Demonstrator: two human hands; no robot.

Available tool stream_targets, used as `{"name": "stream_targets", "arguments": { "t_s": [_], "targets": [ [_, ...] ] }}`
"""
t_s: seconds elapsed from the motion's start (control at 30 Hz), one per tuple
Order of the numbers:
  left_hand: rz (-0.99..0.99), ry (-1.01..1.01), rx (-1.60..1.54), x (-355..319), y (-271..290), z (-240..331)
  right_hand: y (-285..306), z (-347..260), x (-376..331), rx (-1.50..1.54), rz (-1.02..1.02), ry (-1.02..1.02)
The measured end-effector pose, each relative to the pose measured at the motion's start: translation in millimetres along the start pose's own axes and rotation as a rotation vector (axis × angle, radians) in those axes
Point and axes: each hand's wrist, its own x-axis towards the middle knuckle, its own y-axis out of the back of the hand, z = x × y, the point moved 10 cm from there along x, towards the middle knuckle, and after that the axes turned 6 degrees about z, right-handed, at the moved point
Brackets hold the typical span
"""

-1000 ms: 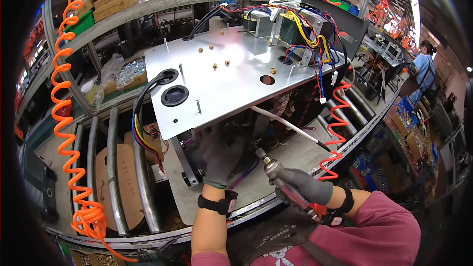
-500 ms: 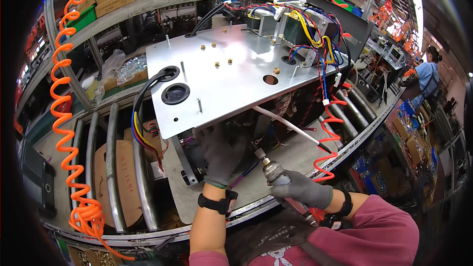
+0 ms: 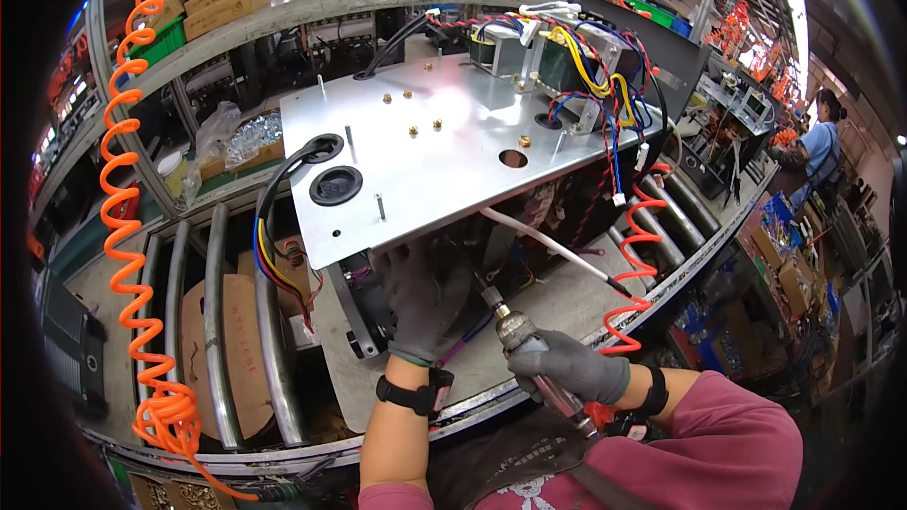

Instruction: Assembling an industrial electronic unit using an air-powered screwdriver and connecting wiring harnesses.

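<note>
My right hand (image 3: 581,368), in a grey glove, is wrapped round a pneumatic screwdriver (image 3: 516,329). Its long bit points up and away, reaching into the shadow under a silver metal plate (image 3: 416,165). To the left of the tool, my gloved left hand (image 3: 422,307) reaches beneath the plate's near edge, inside the dark chassis. Shadow and the plate hide its fingertips, so what it touches cannot be made out. Upright studs, brass-coloured bolts and black grommets sit on the plate. A white cable (image 3: 548,244) comes out from under its front edge.
Transformers (image 3: 553,61) with yellow, blue and red wires stand at the plate's far right. Metal rollers (image 3: 219,321) lie to the left, behind a hanging orange coiled hose (image 3: 123,250). A red coiled hose (image 3: 642,236) hangs at right. Another person (image 3: 822,146) stands farther off.
My right hand and the screwdriver have shifted slightly left and up, with the bit closer under the plate. My left hand stays under the plate's edge.
</note>
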Motion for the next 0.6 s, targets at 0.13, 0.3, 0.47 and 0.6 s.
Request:
{"name": "stream_targets", "arguments": {
  "t_s": [0.13, 0.3, 0.47, 0.6],
  "targets": [
    [-0.003, -0.018, 0.015, -1.8, -0.1, 2.0, 0.4, 0.6, -1.7, 0.035, -0.026, -0.012],
    [-0.023, 0.002, -0.001, -2.7, -1.5, -3.2, 0.5, -0.6, -0.4, -0.044, -0.012, -0.025],
    [-0.039, 0.014, 0.016, -2.4, -1.8, -2.2, 4.2, 4.5, 3.9, -0.044, 0.005, -0.039],
    [-0.041, 0.000, 0.022, -1.9, -2.7, -1.6, 5.0, 4.0, 5.0, -0.019, 0.000, -0.025]
  ]
}}
